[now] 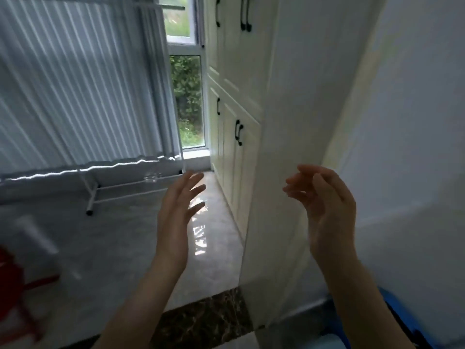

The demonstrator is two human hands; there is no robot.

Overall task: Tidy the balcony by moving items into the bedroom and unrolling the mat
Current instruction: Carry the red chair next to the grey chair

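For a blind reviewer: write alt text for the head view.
Two empty hands, left hand and right hand, are raised open at a balcony doorway. Ahead lie a glossy tiled floor, white cabinets, a white rack and a window.

Open floor [214,248] corridor between white rack [120,190] at left and cabinets [236,147] at right.

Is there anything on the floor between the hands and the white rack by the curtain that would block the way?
Nothing visible does. Both the left hand and right hand are raised and hold nothing, and the glossy floor toward the white rack shows bare. A red object stands off at the left edge.
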